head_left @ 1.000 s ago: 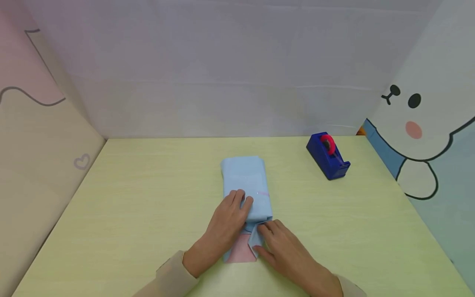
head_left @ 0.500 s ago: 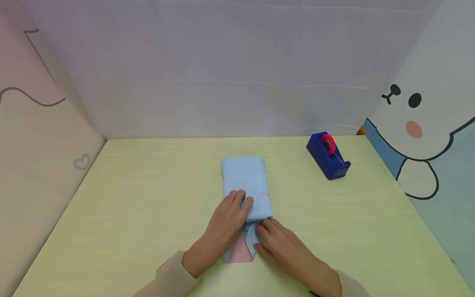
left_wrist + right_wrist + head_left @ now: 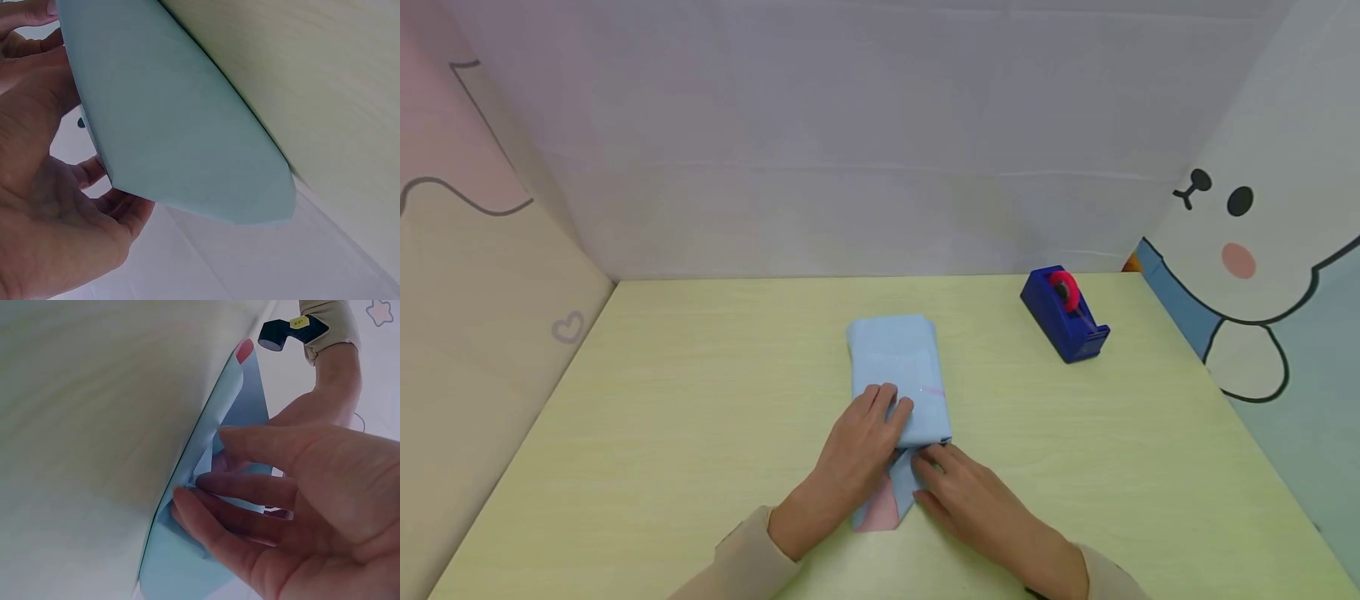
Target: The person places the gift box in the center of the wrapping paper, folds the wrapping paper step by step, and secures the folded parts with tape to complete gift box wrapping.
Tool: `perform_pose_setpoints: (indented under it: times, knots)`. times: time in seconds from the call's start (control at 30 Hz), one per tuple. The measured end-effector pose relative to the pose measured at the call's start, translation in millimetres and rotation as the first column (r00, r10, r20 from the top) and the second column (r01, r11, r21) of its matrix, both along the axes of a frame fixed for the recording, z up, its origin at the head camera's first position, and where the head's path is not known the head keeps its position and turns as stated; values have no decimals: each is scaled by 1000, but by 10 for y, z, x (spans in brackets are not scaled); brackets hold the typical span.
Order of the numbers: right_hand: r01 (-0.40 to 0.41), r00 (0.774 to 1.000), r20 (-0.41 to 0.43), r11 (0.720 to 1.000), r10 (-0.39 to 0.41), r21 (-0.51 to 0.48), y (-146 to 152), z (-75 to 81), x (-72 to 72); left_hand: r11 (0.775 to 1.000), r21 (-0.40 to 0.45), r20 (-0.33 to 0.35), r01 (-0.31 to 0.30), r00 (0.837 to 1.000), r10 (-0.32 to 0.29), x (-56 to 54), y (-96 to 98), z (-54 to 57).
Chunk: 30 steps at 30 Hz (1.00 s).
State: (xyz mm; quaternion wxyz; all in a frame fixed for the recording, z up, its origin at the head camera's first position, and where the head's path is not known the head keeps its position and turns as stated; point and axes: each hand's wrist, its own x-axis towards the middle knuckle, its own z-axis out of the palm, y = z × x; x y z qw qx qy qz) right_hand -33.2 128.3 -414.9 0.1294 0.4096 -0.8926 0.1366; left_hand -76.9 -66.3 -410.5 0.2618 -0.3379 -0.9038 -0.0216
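Note:
A flat parcel in light blue wrapping paper (image 3: 891, 350) lies on the table, its near end unsealed. My left hand (image 3: 857, 446) rests on the parcel's top, fingers bent, near that end. In the left wrist view the parcel's blue side (image 3: 181, 119) slants past the fingers. My right hand (image 3: 973, 492) has its thumb and fingertips on the paper end flap (image 3: 904, 479), whose right side is folded inward. The pink inner face (image 3: 882, 510) of the flap shows between the folds. In the right wrist view the right fingertips sit at the crease of the folded flap (image 3: 228, 394).
A blue tape dispenser (image 3: 1063, 321) with a red-cored roll stands at the back right of the pale table (image 3: 700, 375). A white sheet wall (image 3: 880, 167) rises behind, and printed panels flank both sides. A dark wrist device (image 3: 284, 334) is on the left sleeve.
The right side of the end flap has been folded further inward to the left, narrowing the pink area. My right fingers moved slightly with it; my left hand stayed in place.

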Motion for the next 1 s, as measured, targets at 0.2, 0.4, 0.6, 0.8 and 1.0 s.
perform_pose_setpoints:
  times: [0.2, 0.4, 0.6, 0.8, 1.0]
  knots:
    - [16, 999, -46, 1000, -17, -15, -15, -40, 14, 1000, -8, 108, 14, 994, -13, 36, -14, 50]
    - [24, 994, -108, 1000, -22, 17, -30, -85, 16, 1000, -7, 72, -14, 997, 15, 25, 9, 9]
    - [-4, 998, -67, 995, 11, 97, -21, -37, 45, 997, -22, -10, -69, 998, 69, 21, 48, -39]
    - [-39, 999, -24, 979, 45, 199, -12, 30, 78, 996, -40, -3, -81, 997, 81, 34, 47, -27]
    - [-65, 998, 4, 976, 66, 210, 22, 40, 57, 997, -41, 28, -63, 998, 65, 56, 32, -26]
